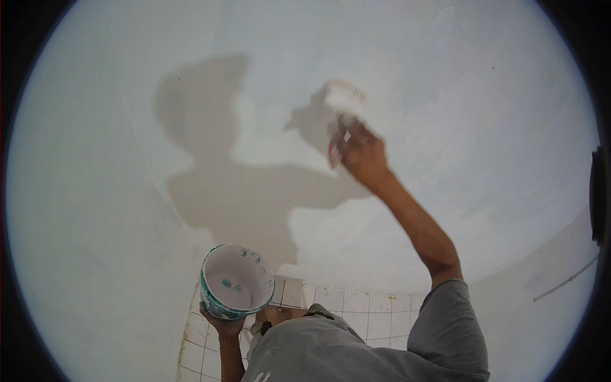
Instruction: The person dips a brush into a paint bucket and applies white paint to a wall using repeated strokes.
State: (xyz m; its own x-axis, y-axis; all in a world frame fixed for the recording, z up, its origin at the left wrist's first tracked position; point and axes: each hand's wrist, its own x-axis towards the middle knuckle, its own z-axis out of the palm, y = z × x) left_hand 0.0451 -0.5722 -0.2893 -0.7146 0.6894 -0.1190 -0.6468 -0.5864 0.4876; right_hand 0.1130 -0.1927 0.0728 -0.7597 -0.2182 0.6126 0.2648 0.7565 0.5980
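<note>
A wide paintbrush (344, 97) with pale, paint-covered bristles is gripped in my right hand (359, 149), which is raised to the wall. The brush head lies over the whitish painted wall (429, 110); whether the bristles touch it cannot be told. Something reddish, perhaps the brush handle, shows beside my fingers, blurred. Low and to the left, my left hand (228, 324) holds a round plastic paint bucket (261, 305) from its underside. White paint coats the bucket's inner wall and bottom, with green smears inside and around the rim.
White wall tiles (377, 305) with dark grout lines run below the painted surface. A wall corner rises at the left, near the bucket. At far right are a thin pipe or cable (568, 278) and a dark object (596, 196). My shadow falls across the wall.
</note>
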